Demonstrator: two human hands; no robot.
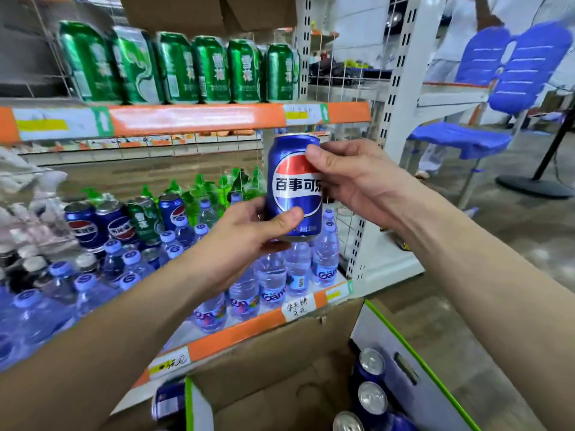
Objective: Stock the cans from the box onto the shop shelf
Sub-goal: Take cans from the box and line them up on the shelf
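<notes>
Head view: a blue cola can (294, 185), a smooth glossy metal cylinder with a red, white and blue round emblem and white lettering, is held upright in the air in front of the shop shelf (199, 118), between its two levels. The left hand (249, 231) grips the can's lower part, its thumb pressed across the front near the base and its fingers curled behind. The right hand (345, 178) holds the upper part from the right side, thumb lying on the emblem's top edge, the other fingers wrapped round the back and out of sight. Both forearms reach up from the bottom corners, bare to the edge of the picture. Below the hands sits an open cardboard box (280, 368), its brown flaps matte and creased, its outer face white with a green edge; inside, at its right side, several more blue cans (371, 396) stand with their dull silver tops showing. On the lower level, clear plastic water bottles (270, 275) with pale blue caps crowd the front, and a few blue and green cans stand behind them at the left. The upper level carries a row of tall green cans (211, 70) above an orange price strip. A blue plastic chair (485, 104) stands to the right, beyond the white perforated upright.
</notes>
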